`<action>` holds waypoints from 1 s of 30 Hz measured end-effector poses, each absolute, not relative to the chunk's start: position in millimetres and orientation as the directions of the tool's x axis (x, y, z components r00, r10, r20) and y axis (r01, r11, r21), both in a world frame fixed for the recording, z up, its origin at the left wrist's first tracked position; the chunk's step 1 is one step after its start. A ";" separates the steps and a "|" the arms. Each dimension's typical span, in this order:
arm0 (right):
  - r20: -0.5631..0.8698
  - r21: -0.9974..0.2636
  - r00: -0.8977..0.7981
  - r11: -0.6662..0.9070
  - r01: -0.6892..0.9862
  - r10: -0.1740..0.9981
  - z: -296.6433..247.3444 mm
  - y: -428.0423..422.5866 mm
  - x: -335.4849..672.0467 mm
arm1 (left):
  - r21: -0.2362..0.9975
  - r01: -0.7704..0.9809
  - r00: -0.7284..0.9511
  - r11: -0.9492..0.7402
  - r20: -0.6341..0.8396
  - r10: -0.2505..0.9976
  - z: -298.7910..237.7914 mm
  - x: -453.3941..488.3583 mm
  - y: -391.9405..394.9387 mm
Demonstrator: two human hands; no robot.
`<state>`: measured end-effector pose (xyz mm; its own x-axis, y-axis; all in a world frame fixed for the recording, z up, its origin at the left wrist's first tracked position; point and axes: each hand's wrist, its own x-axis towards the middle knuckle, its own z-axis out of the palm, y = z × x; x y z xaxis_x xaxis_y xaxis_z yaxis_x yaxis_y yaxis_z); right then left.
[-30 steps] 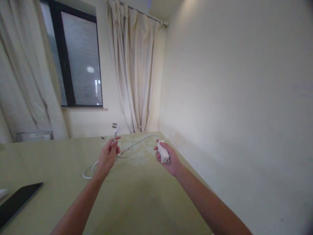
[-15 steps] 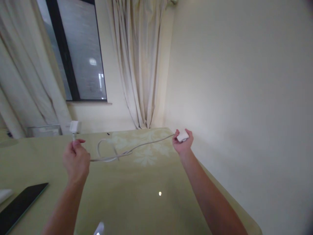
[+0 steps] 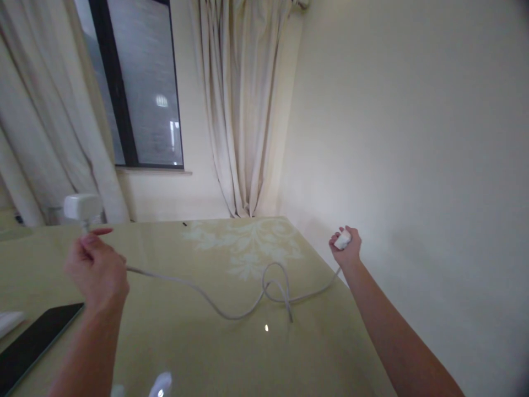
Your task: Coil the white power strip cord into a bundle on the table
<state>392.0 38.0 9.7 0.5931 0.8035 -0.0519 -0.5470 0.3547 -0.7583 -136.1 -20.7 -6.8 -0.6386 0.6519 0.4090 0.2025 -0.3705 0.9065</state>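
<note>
My left hand (image 3: 97,270) is closed on a white cable just below its white plug (image 3: 81,207), which stands above my fingers. The white cable (image 3: 231,314) sags across the glossy yellow-green table (image 3: 231,353), forms a loop (image 3: 276,284) near the middle, and runs to my right hand. My right hand (image 3: 346,246) is closed on a small white power adapter (image 3: 343,239), held out past the table's right edge near the wall.
A dark tablet (image 3: 31,344) lies at the table's left front, with a white object (image 3: 9,321) beside it. Curtains (image 3: 243,110) and a dark-framed window (image 3: 136,88) stand behind the table. A plain wall (image 3: 413,165) is on the right.
My hands have moved apart: the left went left with the plug, the right went right with the adapter. The cable has stretched out and its loop now lies nearer the table's middle.
</note>
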 end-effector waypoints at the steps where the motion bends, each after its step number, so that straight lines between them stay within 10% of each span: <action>1: -0.045 -0.761 0.521 0.309 -0.571 0.853 10.2 37.9 381.5 | 0.853 0.276 -0.701 -0.443 0.494 0.514 -0.1 -123.2 -21.1; 5: 0.122 -0.797 0.035 0.118 -0.592 0.992 24.9 30.8 324.7 | 0.801 0.043 -0.503 -0.598 0.534 0.679 22.8 -74.6 -22.8; 10: 0.372 -0.764 -0.230 0.155 -0.626 0.899 49.3 -4.2 239.3 | 0.783 -0.328 -0.271 -0.528 0.458 0.847 25.6 -27.5 -25.6; 17: 0.465 -0.763 -0.208 0.271 -0.587 0.861 59.1 -32.7 193.8 | 0.892 -0.060 -0.117 -0.448 0.439 0.891 11.3 -6.8 -29.4; 24: 0.505 -0.861 -0.180 0.508 -0.034 0.844 63.2 -44.5 220.6 | 0.708 0.422 0.157 -0.566 0.558 0.815 23.3 -12.5 -38.2; 30: 0.496 -0.706 -0.546 0.679 0.200 0.676 69.6 -65.5 207.9 | 0.813 0.170 -0.119 -0.557 0.578 0.807 13.9 8.3 -36.1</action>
